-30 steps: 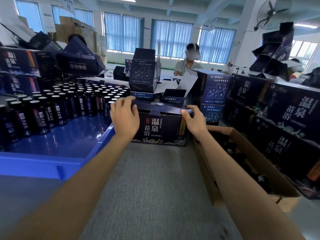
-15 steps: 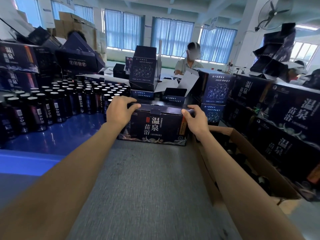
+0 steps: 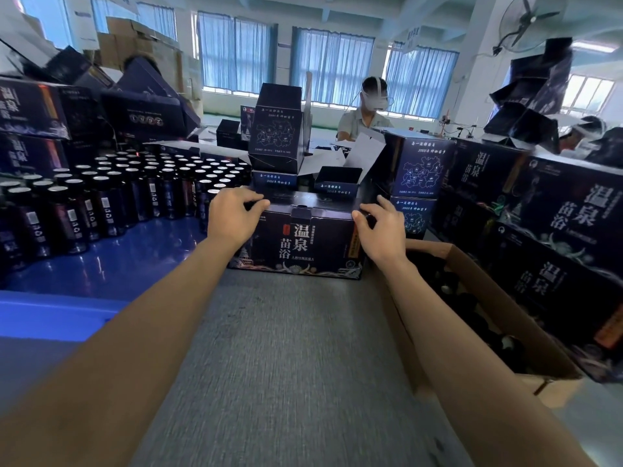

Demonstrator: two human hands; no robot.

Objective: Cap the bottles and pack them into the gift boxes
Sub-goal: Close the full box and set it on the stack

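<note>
**Fingers** [image 3: 250, 197] of L hand [image 3: 232, 215]: curled over the top-left edge of the gift box [image 3: 303, 246], thumb at the front rim, clamped on that corner. Fingers of R hand [image 3: 382, 229]: curled likewise on the top-right corner, thumb tip on the front edge.

**Gift box:** dark, w/ large white characters on its front face. Stands upright at frame ctr on the grey bench [image 3: 286, 348], top flap lying flat, small tab at front-mid. Both forearms run in from the lower corners of the frame.

**Left of box:** blue tray [image 3: 101, 264] holding rows of dark bottles [image 3: 111, 193], upright, pale tops visible. Nearest row is just beside L hand.

**Right of box:** open brown carton [image 3: 485, 291], dark contents, not identifiable. Beyond it, at the right edge, stacked boxes [image 3: 556, 230] of the same print.

**Behind box:** smaller boxes [image 3: 276, 129], one standing tall at upper ctr.

**Upper left:** piled boxes [image 3: 145, 109], some tilted.

**Background:** at upper ctr, seated person [image 3: 365, 116] w/ a headset. Blue-curtained windows [image 3: 330, 69] behind, wall fan [image 3: 526, 23] at upper right.
</note>
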